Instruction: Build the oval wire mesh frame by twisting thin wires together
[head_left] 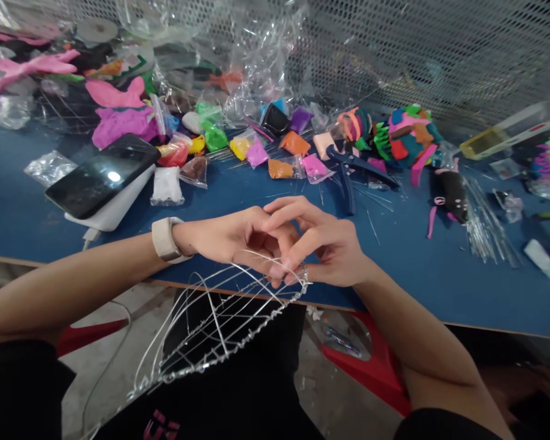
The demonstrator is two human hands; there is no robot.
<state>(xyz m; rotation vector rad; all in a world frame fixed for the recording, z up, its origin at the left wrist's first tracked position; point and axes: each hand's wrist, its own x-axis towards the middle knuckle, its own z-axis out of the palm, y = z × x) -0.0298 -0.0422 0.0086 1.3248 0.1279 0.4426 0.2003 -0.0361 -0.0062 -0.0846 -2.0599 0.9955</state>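
A silvery wire frame (220, 333), with a twisted wire rim and thin crossing strands, slants from my lap up to the table's front edge. My left hand (242, 238) pinches its upper end, fingers curled round the wires. Close against it, my right hand (327, 244) grips the same end near the rim, thumb and fingertips pressed on a strand. The exact spot between the fingertips is partly hidden. Beyond my right hand lie dark blue pliers (348, 174) on the blue table (417, 263).
Small bags of coloured clay (296, 143) line the table's back. At left, a black phone (103, 174) rests on a white box (119, 205). Loose wires (488, 220) and a black clay figure (451, 192) lie at right. A red stool (371, 366) is below; a mesh panel (394, 49) stands behind.
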